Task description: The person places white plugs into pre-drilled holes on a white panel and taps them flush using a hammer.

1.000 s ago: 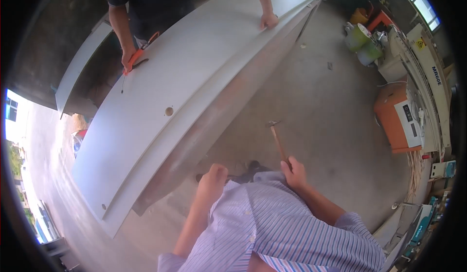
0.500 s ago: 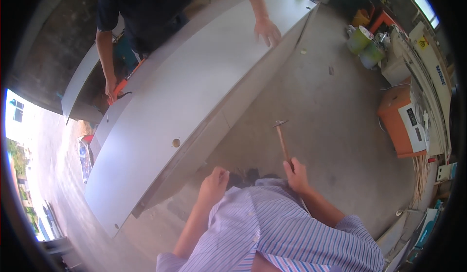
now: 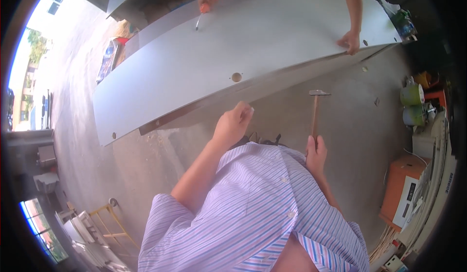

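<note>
My right hand (image 3: pixel 316 155) grips the wooden handle of a hammer (image 3: pixel 315 114), its metal head pointing up and away from me. In front of my body, my left hand (image 3: pixel 236 122) is closed, fingers pinched together. A small pale bit shows at its fingertips, too small to make out. Just beyond that hand lies a long white panel (image 3: pixel 180 72) with a round hole near its front edge and smaller holes toward its ends. Neither of my hands touches the panel.
Across the panel, a co-worker's hand (image 3: pixel 206 0) holds an orange-handled tool with a thin metal shaft; their other hand (image 3: pixel 351 42) rests on the panel's edge. Green buckets (image 3: pixel 412 95) and an orange box (image 3: pixel 403 187) stand at right. A yellow-framed cart (image 3: pixel 114 223) is at lower left.
My view has swung left, so the panel lies more crosswise. My left hand has risen closer to the panel's edge. The co-worker's tool is now over the panel. I still hold the hammer.
</note>
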Motion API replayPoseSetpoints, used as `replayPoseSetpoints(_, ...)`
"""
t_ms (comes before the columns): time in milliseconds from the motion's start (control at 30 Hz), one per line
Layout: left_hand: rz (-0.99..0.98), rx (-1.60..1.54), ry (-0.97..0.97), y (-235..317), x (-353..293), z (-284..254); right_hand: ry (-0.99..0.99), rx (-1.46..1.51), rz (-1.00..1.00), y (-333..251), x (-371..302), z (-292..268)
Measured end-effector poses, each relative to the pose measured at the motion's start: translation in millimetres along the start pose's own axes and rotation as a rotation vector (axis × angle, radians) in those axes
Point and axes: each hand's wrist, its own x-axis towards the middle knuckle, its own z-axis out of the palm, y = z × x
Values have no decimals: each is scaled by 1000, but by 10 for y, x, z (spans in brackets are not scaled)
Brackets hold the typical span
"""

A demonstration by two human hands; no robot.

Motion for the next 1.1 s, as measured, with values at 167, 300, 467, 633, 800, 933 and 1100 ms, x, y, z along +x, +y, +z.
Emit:
replayPoseSetpoints(167,-108,-5,205,-411,124,-376,-137,-35,-50,-429,80,424)
replayPoseSetpoints(300,-3,62,318,-662,393,-603,-229,-15,-61,-607,72,762)
replayPoseSetpoints(467,112,264,206,-806,641,-638,-258,-92,-61,-754,-8,1000)
replayPoseSetpoints(633,133,361,112,-890,760,-467,-219,-68,-12,-605,-174,1022)
replayPoseSetpoints(800,155,392,119,-1030,729,-358,-170,12,59,-521,-234,951)
replayPoseSetpoints(933,170,345,153,-971,606,-342,-128,100,150,-517,-180,855)
replayPoseSetpoints(1100,111,308,194,-951,479,-372,-177,113,136,-561,-125,788)
